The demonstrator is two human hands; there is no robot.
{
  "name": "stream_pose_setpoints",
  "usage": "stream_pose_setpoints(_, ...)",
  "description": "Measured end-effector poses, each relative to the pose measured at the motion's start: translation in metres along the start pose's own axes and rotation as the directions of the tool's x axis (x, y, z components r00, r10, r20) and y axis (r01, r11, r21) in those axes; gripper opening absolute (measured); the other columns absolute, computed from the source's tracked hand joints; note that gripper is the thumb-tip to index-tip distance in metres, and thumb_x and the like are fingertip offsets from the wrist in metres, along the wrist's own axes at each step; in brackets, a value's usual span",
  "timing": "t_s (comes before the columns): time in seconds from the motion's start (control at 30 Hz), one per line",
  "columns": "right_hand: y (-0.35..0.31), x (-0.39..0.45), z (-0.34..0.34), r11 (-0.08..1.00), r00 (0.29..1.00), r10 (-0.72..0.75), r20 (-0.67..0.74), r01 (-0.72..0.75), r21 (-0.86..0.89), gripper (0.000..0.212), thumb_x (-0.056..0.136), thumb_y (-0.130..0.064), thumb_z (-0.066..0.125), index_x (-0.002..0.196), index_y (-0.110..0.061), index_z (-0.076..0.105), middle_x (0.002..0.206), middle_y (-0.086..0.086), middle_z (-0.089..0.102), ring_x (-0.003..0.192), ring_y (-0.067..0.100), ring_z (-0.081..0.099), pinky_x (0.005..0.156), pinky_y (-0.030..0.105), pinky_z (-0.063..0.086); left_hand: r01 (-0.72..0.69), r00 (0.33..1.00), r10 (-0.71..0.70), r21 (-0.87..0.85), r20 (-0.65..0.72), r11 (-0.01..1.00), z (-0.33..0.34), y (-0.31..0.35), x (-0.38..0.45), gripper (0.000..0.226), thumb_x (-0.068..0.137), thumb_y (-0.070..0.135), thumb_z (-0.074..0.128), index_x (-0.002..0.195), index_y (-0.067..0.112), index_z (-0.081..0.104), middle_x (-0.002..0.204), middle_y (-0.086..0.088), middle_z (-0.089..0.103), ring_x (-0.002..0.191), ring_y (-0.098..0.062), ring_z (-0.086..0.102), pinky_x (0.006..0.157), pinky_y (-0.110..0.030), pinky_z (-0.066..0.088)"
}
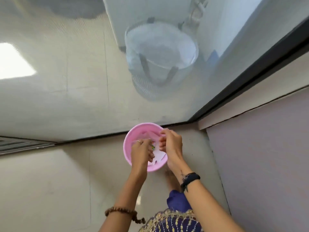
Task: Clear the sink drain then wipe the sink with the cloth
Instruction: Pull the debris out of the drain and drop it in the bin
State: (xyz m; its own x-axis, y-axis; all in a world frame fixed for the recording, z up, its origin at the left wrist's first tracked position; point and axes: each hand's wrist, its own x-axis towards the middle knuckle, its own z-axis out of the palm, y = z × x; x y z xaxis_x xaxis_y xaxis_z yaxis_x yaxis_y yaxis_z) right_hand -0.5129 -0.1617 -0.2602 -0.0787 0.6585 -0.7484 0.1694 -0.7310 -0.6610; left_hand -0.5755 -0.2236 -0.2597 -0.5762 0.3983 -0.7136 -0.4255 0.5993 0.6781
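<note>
A pink plastic bin [127,141] stands on the tiled floor by a dark door track, with a white liner [158,155] inside it. Both my hands are over the bin. My left hand [141,152], with a ring on it, points down into the bin with its fingers bunched on small colourful scraps [152,147]. Across from it, my right hand [171,142] has its fingers curled, and thumb and forefinger pinch the liner's edge at the far rim. No sink, drain or cloth is in view.
A glass panel in a dark frame [250,77] runs behind the bin. Behind the glass stands a white basket [160,61] with dark handles. A lilac wall [260,156] closes the right side. A metal grate [20,145] lies at far left. My foot [172,180] is below the bin.
</note>
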Motion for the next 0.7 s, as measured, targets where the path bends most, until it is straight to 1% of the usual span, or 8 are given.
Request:
stream_pose_setpoints(0.1, -0.071, -0.082, -0.024, 0.97, 0.999, -0.035, 0.032, 0.026, 0.244, 0.017, 0.087, -0.015, 0.052, 0.071, -0.013, 0.059, 0.042, -0.008, 0.043, 0.031, 0.004, 0.032, 0.032, 0.014, 0.025, 0.002, 0.999, 0.007, -0.194, 0.048, 0.981, 0.008, 0.067, -0.081, 0.032, 0.085, 0.015, 0.047, 0.053, 0.017, 0.044, 0.039, 0.006, 0.036, 0.031, -0.007, 0.029, 0.034, -0.019, 0.024)
stream_pose_setpoints(0.2, -0.142, -0.174, -0.068, 0.874, 0.986, -0.161, 0.044, 0.122, 0.47, 0.018, 0.09, -0.017, 0.051, 0.074, -0.013, 0.057, 0.041, -0.008, 0.036, 0.028, 0.004, 0.023, 0.03, 0.012, 0.017, -0.043, 0.976, 0.112, -0.339, 0.187, 0.94, 0.021, 0.135, -0.182, 0.037, 0.086, 0.025, 0.05, 0.049, 0.02, 0.045, 0.035, 0.008, 0.034, 0.028, -0.006, 0.026, 0.036, -0.019, 0.017)
stream_pose_setpoints(0.3, -0.191, -0.25, -0.119, 0.805, 0.959, -0.284, -0.021, 0.25, 0.538, 0.023, 0.091, -0.022, 0.051, 0.069, -0.016, 0.057, 0.041, -0.007, 0.031, 0.03, 0.005, 0.021, 0.03, 0.014, 0.018, -0.169, 0.926, 0.286, -0.408, 0.245, 0.897, 0.044, 0.18, -0.283, 0.042, 0.086, 0.028, 0.051, 0.045, 0.022, 0.047, 0.035, 0.009, 0.034, 0.03, -0.006, 0.027, 0.037, -0.02, 0.018)
stream_pose_setpoints(0.4, -0.223, -0.309, -0.175, 0.745, 0.911, -0.381, -0.159, 0.404, 0.531, 0.04, 0.092, -0.025, 0.05, 0.052, -0.025, 0.054, 0.041, -0.008, 0.029, 0.033, 0.005, 0.024, 0.033, 0.015, 0.022, -0.343, 0.851, 0.475, -0.449, 0.223, 0.825, 0.076, 0.2, -0.368, 0.034, 0.089, 0.024, 0.05, 0.058, 0.014, 0.045, 0.042, 0.003, 0.032, 0.037, -0.007, 0.027, 0.035, -0.018, 0.022)
stream_pose_setpoints(0.5, -0.242, -0.349, -0.248, 0.632, 0.839, -0.415, -0.353, 0.545, 0.551, 0.032, 0.092, -0.023, 0.05, 0.062, -0.023, 0.059, 0.041, -0.008, 0.031, 0.032, 0.004, 0.024, 0.034, 0.014, 0.019, -0.342, 0.787, 0.534, -0.503, 0.307, 0.794, 0.125, 0.204, -0.439, 0.037, 0.091, 0.019, 0.049, 0.055, 0.018, 0.041, 0.048, 0.003, 0.03, 0.042, -0.007, 0.026, 0.038, -0.02, 0.022)
stream_pose_setpoints(0.57, -0.248, -0.362, -0.293, 0.581, 0.794, -0.379, -0.476, 0.604, 0.545, 0.03, 0.091, -0.023, 0.052, 0.062, -0.022, 0.061, 0.041, -0.009, 0.033, 0.034, 0.005, 0.027, 0.037, 0.016, 0.021, -0.333, 0.727, 0.56, -0.509, 0.397, 0.794, 0.153, 0.201, -0.475, 0.038, 0.092, 0.019, 0.049, 0.055, 0.02, 0.043, 0.05, 0.004, 0.032, 0.045, -0.007, 0.028, 0.04, -0.019, 0.025)
stream_pose_setpoints(0.6, -0.248, -0.368, -0.318, 0.566, 0.775, -0.348, -0.528, 0.623, 0.54, 0.031, 0.09, -0.025, 0.053, 0.061, -0.023, 0.062, 0.043, -0.009, 0.036, 0.037, 0.006, 0.033, 0.04, 0.018, 0.026, -0.347, 0.679, 0.575, -0.491, 0.456, 0.799, 0.17, 0.198, -0.492, 0.034, 0.093, 0.02, 0.049, 0.06, 0.018, 0.046, 0.052, 0.003, 0.034, 0.046, -0.007, 0.03, 0.04, -0.018, 0.028)
stream_pose_setpoints(0.7, -0.243, -0.373, -0.389, 0.577, 0.709, -0.255, -0.657, 0.657, 0.485, 0.027, 0.087, -0.028, 0.057, 0.063, -0.024, 0.066, 0.055, -0.007, 0.05, 0.052, 0.007, 0.05, 0.051, 0.022, 0.042, -0.413, 0.475, 0.584, -0.419, 0.658, 0.809, 0.227, 0.187, -0.524, 0.026, 0.094, 0.02, 0.048, 0.071, 0.009, 0.052, 0.054, 0.002, 0.041, 0.046, -0.006, 0.038, 0.042, -0.015, 0.036)
